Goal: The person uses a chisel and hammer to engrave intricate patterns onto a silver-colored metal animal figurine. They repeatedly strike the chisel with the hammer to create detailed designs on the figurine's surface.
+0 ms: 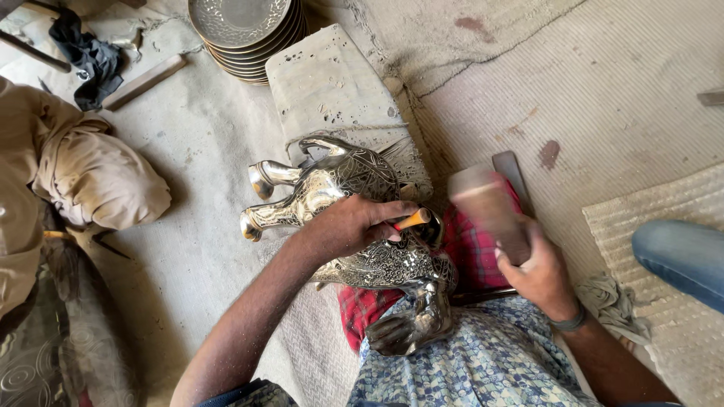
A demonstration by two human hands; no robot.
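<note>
Head view, looking down onto a seated person's lap. The left hand (348,224) lies across the back of a silver-coloured engraved metal animal figure (354,218) and closes around a thin tool with an orange tip (412,219); the fingers curl fully about the tool's shaft, and only the orange end shows, projecting from between thumb and forefinger toward the right hand. The figure lies on its side directly beneath this grip, its legs (265,197) pointing away to the left of the hand and one further polished part (411,324) extending down toward the person's body. It rests on a red checked cloth (471,245) spread over the lap.

The right hand (539,273), just right of the tool tip and apart from it, is closed tight around the handle of a wooden mallet (486,209). The mallet head stands above and to the left of the fist and is blurred by motion; whether it touches the tool cannot be told. A dark band (569,322) circles the right wrist.

Beyond the left-hand grip, farther from the body, lie a pale pitted slab (324,83) and a stack of embossed metal plates (245,34). Another person's blue-clad limb (682,256) enters at the right edge.
</note>
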